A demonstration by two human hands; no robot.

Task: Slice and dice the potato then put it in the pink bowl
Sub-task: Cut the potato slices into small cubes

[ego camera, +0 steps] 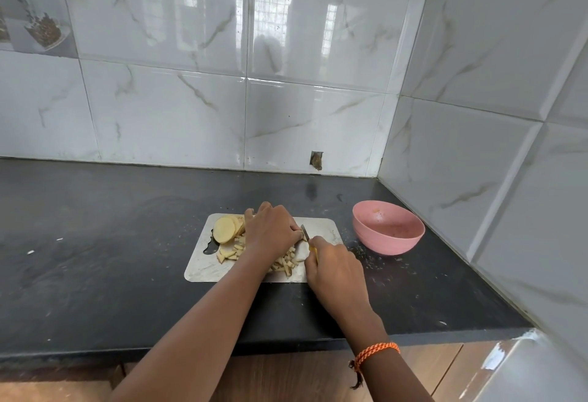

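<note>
Potato, partly processed: a fan of round slices (226,229) lies at the far-left corner of the cutting board (324,226), and cut sticks and small pieces (286,264) are scattered along the board's near half, some hidden beneath my left forearm. My left hand (270,231) is curled down over the piece being cut, fingertips tucked just beside the blade; what exactly it pins is hidden under the knuckles. My right hand (334,269) is wrapped round the yellow handle of the knife (304,232), whose short blade shows between the two hands, pointing away from me.

Principal risk, as I judge it: the blade runs almost touching my left fingertips, so a slip on the wet cut face, or a fingertip uncurling, would bring the edge onto skin. Second risk: the board looks thin and sits directly on the dark counter (95,226), so downward pressure could let it skate. Third: loose pieces lie close to the board's near edge, where my forearm could sweep them off.

Pink bowl (388,231) stands right of the board, apart from it, holding no potato that I can see.
</note>
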